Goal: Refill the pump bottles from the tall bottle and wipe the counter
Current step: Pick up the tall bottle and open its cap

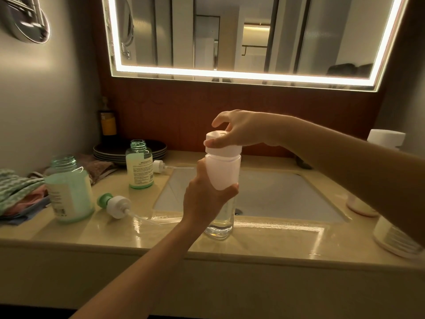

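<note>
My L hand (204, 200) grips tall bottle (222, 174), R hand (240, 131) pinches cap (227, 151); hard twist cd tip it, spill on table (264, 246).

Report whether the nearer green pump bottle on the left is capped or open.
Open. The green-tinted plastic bottle shows a bare threaded neck, and a white-and-green pump head lies on the beige counter beside it.

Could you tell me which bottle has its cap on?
The tall clear bottle, white-capped; the near pump bottle and far pump bottle stand open-necked.
</note>
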`<state>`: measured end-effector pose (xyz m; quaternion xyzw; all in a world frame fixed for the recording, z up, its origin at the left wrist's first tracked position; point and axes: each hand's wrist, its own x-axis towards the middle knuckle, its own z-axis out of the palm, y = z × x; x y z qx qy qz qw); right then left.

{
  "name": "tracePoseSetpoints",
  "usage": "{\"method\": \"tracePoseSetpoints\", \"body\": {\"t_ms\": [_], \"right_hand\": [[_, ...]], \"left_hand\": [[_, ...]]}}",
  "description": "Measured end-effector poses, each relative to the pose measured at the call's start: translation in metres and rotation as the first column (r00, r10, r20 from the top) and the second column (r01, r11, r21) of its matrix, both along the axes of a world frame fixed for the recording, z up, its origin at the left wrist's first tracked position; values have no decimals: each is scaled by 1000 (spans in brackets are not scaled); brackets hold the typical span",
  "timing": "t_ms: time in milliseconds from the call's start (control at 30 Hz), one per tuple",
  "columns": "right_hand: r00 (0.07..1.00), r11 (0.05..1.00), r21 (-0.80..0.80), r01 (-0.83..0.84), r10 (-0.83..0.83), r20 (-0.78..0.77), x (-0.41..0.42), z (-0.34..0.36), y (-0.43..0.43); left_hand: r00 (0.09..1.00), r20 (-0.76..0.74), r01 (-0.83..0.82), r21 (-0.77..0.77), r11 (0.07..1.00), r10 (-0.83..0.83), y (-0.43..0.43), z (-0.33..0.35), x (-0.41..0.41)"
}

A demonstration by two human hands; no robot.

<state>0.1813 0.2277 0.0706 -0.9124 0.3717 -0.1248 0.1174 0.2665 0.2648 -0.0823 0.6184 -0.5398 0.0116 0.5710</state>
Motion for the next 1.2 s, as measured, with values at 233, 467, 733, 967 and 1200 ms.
{"method": "tracePoseSetpoints", "body": {"t_ms": [233,467,733,967,1200], "right_hand": [[993,980,178,-90,75,89,-7,4,-1],[999,978,-207,33,-38,-19,0,-5,2],[993,990,124,-66,53,109,-6,5,2],[998,999,-26,-45,46,39,-3,-2,-1],[995,990,123,-62,52,81,-8,6,3]], "left_hand": [[1000,-6,1,2,1000,-1,0,0,1],[1000,-7,6,1,1000,-6,2,0,0],[1000,3,3,6,1000,-3,3,1,-1],[1000,-2,5,11,1000,-5,3,1,-1],[1000,-5,-1,14,1000,1,3,1,-2]]}}
